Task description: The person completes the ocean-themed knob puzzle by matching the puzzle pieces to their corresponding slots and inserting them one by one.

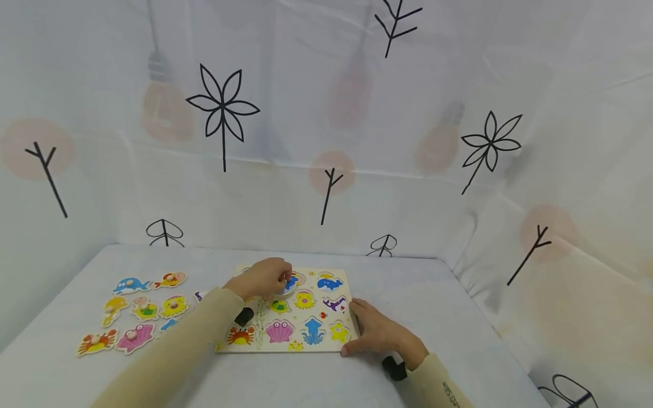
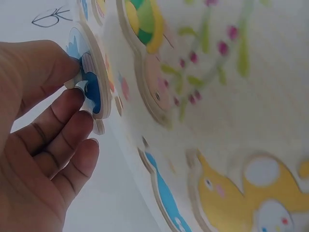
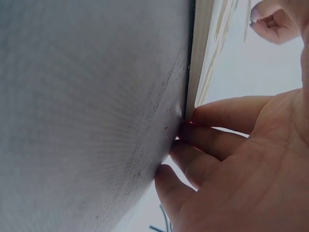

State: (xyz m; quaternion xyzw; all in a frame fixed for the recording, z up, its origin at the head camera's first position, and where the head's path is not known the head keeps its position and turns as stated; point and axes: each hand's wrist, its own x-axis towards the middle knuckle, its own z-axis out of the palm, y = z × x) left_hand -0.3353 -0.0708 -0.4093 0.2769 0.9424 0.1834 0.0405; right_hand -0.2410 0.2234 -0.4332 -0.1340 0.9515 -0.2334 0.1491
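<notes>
A flat wooden puzzle board (image 1: 326, 343) with sea-animal pictures lies on the table. Over its upper part, the left hand (image 1: 262, 277) pinches a blue whale-like piece (image 1: 291, 283); in the left wrist view the thumb and fingertips hold that piece (image 2: 91, 79) upright near the board (image 2: 227, 125). The right hand (image 1: 380, 331) rests at the board's right edge, thumb at the near corner. In the right wrist view its fingertips touch the board's side (image 3: 199, 58) and the table, fingers slightly bent.
Left of the board lie several loose knobbed pieces, among them a blue whale (image 1: 131, 285), a crab (image 1: 97, 341), a pink shell (image 1: 135, 338) and a yellow octopus (image 1: 174, 306). A white patterned cloth (image 1: 285, 209) stands behind the table (image 1: 408, 283).
</notes>
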